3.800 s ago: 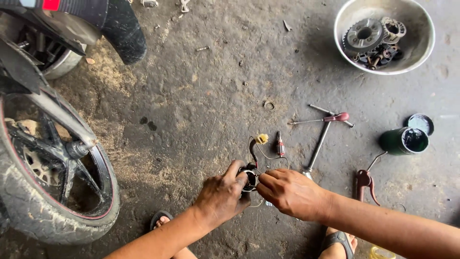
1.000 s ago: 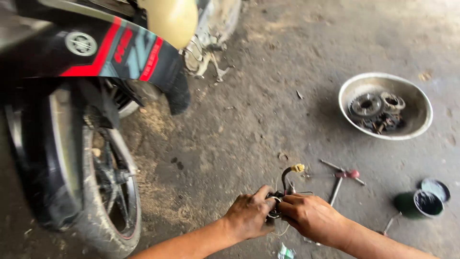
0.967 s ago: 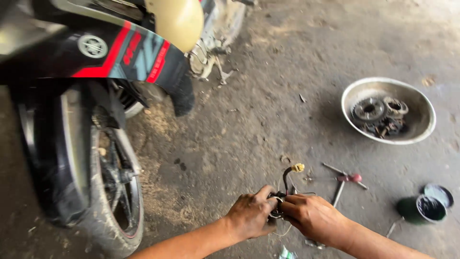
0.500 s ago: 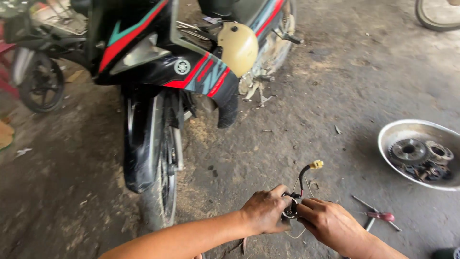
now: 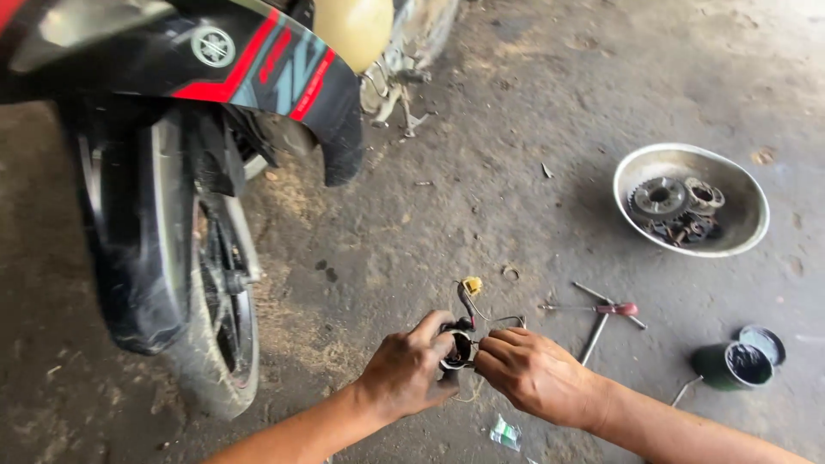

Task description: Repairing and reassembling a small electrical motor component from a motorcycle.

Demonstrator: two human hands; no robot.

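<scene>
Both sets of fingers meet on a small black ring-shaped part [image 5: 458,346] held just above the concrete floor [image 5: 516,129]. The left hand [image 5: 407,371] curls its fingers [image 5: 436,325] over the part's near side, thumb pressed against it from below, so the grip is closed on the part. The right hand [image 5: 534,375] pinches the opposite edge with its fingertips [image 5: 486,346] pressed together. From the top of the part a dark wire [image 5: 465,305] rises and ends in a small yellow connector [image 5: 472,285]; a thinner pale wire [image 5: 503,320] loops off over the right hand.

Just beyond the right hand, a T-handle wrench [image 5: 595,333] lies on the floor, crossed by a screwdriver with a red handle [image 5: 614,308]. Farther right, a small dark green can [image 5: 729,364] lies on its side, open mouth showing black contents, with its round lid [image 5: 764,343] touching it. Below the hands lies a small crumpled scrap of clear and green wrapper [image 5: 506,432].

Well apart, up and to the right, a dented metal basin [image 5: 741,202] holds a toothed gear [image 5: 657,199] and other greasy metal parts [image 5: 694,215].

To the left stands a motorcycle: its front wheel [image 5: 215,318], dusty, under a black mudguard with red and teal stripes [image 5: 258,73]. Behind it a cream-coloured rounded cover [image 5: 354,30] shows.
</scene>
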